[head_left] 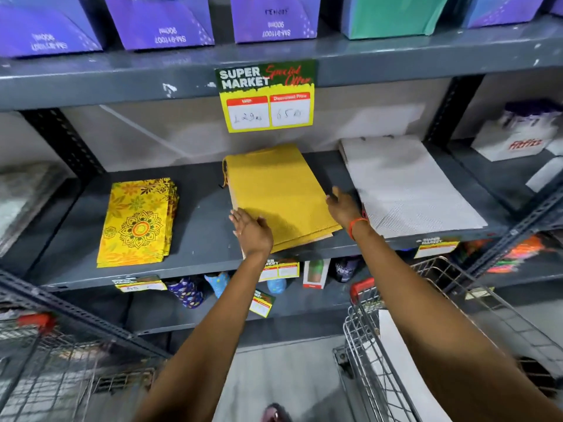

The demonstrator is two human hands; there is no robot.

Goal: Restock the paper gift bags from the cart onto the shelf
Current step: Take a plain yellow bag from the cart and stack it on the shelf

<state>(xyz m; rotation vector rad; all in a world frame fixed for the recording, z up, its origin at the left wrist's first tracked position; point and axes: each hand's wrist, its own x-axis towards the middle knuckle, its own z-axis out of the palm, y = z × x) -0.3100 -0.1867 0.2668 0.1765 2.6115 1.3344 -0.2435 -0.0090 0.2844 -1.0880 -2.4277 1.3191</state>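
Note:
A stack of plain mustard-yellow paper gift bags lies flat in the middle of the grey shelf. My left hand rests flat on the stack's near left corner, fingers spread. My right hand touches the stack's right edge, fingers extended, an orange band on its wrist. Neither hand grips anything. A stack of yellow floral gift bags lies to the left. A stack of white gift bags lies to the right. The wire cart stands at lower right with a white bag inside.
A yellow special-offer price sign hangs from the shelf above, which carries purple boxes. Bottles and a small box stand on the shelf below. A second wire cart stands at lower left. Grey floor lies between the carts.

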